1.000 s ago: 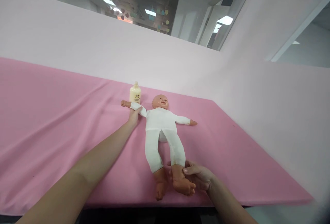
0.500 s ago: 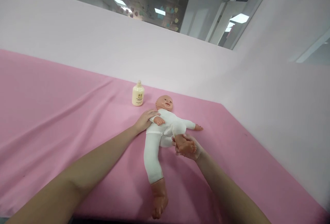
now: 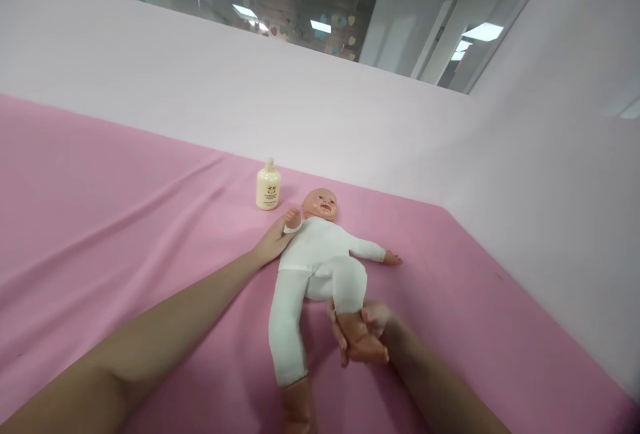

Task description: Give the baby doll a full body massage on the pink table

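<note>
Care with the bent knee matters most: the right hand (image 3: 367, 335) is closed around the baby doll's (image 3: 315, 257) bare foot and should, I judge, guide the leg smoothly rather than twist it, while the left hand (image 3: 273, 242) grips the raised arm at its wrist. Doll lies face-up mid-way on the pink cloth (image 3: 125, 221): hard glossy plastic limbs, soft ribbed white bodysuit. A cream lotion bottle (image 3: 269, 185) stands upright just beyond its head.

Both arms reach forward, left hand (image 3: 273, 242) and right hand (image 3: 367, 335) seemingly gripping.
</note>
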Available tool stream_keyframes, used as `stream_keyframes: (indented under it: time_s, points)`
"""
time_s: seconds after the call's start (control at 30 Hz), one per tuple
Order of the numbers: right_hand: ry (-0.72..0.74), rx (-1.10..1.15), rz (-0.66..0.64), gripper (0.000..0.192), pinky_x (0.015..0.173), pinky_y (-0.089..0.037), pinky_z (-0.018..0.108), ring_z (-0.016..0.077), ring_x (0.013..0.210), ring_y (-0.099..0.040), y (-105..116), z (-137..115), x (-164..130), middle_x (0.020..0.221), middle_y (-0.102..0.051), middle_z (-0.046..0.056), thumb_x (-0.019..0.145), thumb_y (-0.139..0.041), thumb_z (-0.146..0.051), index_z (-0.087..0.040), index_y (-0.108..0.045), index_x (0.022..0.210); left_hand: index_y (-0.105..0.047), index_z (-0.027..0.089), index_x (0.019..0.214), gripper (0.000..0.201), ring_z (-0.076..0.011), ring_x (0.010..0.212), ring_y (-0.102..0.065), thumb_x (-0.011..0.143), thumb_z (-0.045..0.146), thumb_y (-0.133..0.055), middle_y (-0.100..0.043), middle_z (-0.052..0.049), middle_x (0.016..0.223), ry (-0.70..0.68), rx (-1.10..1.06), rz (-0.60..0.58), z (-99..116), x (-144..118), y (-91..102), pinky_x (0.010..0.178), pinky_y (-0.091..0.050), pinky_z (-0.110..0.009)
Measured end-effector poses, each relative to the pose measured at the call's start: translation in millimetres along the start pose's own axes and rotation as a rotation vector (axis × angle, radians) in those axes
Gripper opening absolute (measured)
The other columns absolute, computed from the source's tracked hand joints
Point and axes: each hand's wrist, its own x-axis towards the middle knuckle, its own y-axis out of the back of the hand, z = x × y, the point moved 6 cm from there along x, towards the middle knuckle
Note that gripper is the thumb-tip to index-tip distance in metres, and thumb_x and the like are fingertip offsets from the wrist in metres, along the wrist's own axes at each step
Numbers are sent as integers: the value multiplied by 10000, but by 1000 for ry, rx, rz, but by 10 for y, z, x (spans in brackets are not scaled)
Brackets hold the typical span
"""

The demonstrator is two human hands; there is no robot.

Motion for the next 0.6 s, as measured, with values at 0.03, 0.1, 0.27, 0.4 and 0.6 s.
stream_keyframes:
  time_s: [0.03,0.1,0.27,0.4,0.6]
  points:
    - [-46,-9,-49,744,670,-610,385,260,731,-746,-54,52,27,815,-725,88,605,-840,-679,-153,-551,1044,-566,171,1221,368,-277,1174,-619,945,414,-549,-673,-111,1227,67,-26,42,-52,-4,24,1076,-472,-465]
    - [-144,-44,-141,786,799,-604,437,300,870,-752,-167,124,84,921,-747,144,562,-915,-580,-132,-571,1108,-532,178,1205,367,-274,1160,-625,934,424,-559,-676,-103,1183,191,-83,129,-157,-21,72,1065,-475,-457]
    - [-271,-214,-323,823,780,-591,292,290,1042,-728,-371,143,196,1144,-733,137,414,-1009,-343,-174,-632,1125,-454,213,1254,514,-266,1198,-617,826,349,-705,-655,-105,1198,343,-253,277,-288,-55,166,1033,-498,-409]
    - [-295,-225,-375,745,688,-577,231,228,910,-760,-384,170,222,1102,-751,93,438,-998,-314,-196,-650,1086,-391,217,1364,698,-268,1236,-600,773,303,-752,-613,-131,1307,343,-279,308,-263,-60,207,1032,-505,-397]
    - [47,120,-545,653,761,-604,355,180,638,-719,-345,23,99,766,-745,9,533,-949,-458,-207,-576,1007,-573,188,1213,404,-294,1114,-650,877,402,-635,-690,-109,1157,249,-92,154,-167,-45,130,1007,-513,-465]
